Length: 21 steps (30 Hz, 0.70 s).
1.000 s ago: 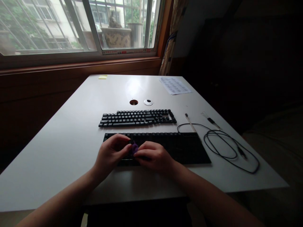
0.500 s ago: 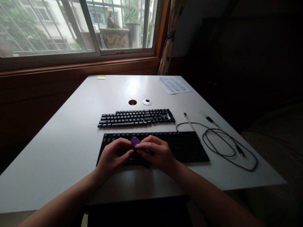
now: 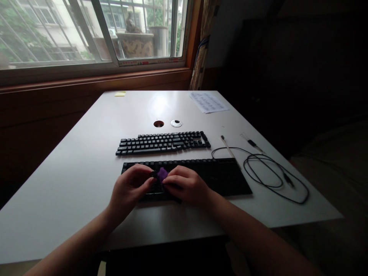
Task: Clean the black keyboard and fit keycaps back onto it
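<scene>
Over the keyboard base [image 3: 221, 178], my left hand [image 3: 128, 186] pinches a small black keycap [image 3: 154, 174] between thumb and fingers. My right hand [image 3: 188, 184] grips a purple cloth [image 3: 162, 174], whose bunched end pokes out by the fingertips and touches or nearly touches the keycap. The base is black and lies flat near the table's front edge. Its top row of keys shows, while both hands cover much of its left half. Behind it, black keycaps [image 3: 149, 143] lie in keyboard order directly on the table.
A black cable [image 3: 263, 184] coils at the right. Near it lie a thin brush [image 3: 227, 145] and a wire keycap puller [image 3: 252, 143]. Farther back are a round table hole [image 3: 158, 124], a silver ring cover [image 3: 176, 123], printed papers [image 3: 209, 102] and yellow sticky notes [image 3: 120, 94].
My left hand has drawn slightly left, so the black keycap now shows beside the purple cloth. The whole view has shifted a little.
</scene>
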### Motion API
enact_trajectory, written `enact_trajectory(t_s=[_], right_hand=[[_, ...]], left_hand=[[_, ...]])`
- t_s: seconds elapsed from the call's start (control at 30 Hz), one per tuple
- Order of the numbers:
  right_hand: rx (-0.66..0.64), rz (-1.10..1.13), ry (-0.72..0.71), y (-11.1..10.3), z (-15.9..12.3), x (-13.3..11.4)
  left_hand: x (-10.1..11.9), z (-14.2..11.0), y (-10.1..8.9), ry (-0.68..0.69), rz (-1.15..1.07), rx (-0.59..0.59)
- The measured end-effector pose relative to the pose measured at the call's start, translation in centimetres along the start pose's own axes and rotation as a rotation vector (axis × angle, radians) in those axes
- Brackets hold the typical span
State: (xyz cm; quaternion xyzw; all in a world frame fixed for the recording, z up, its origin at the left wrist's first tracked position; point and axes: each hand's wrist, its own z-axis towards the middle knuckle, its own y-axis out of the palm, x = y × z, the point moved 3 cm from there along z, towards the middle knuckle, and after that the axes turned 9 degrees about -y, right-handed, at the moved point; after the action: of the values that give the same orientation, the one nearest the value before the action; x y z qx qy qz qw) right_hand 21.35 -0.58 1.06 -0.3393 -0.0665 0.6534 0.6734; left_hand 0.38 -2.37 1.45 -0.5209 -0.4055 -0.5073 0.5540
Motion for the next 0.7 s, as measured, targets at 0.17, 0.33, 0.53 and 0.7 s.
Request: enact_trajectory(t_s=[0.17, 0.33, 0.53, 0.7], right_hand=[[0.142, 0.003, 0.027, -0.6, 0.1, -0.4], [0.078, -0.005, -0.015, -0.2, 0.3, -0.8], [-0.005, -0.086, -0.088, 0.0, 0.3, -0.8], [0.027, -0.172, -0.064, -0.8, 0.1, -0.4]], left_hand=[[-0.1, 0.3, 0.3, 0.028, 0.148, -0.059], [0.0, 0.3, 0.9, 0.067, 0.230, -0.107], [0.1, 0.1, 1.1, 0.013, 0.147, -0.134], [-0.5, -0.1, 0.7, -0.111, -0.034, -0.176]])
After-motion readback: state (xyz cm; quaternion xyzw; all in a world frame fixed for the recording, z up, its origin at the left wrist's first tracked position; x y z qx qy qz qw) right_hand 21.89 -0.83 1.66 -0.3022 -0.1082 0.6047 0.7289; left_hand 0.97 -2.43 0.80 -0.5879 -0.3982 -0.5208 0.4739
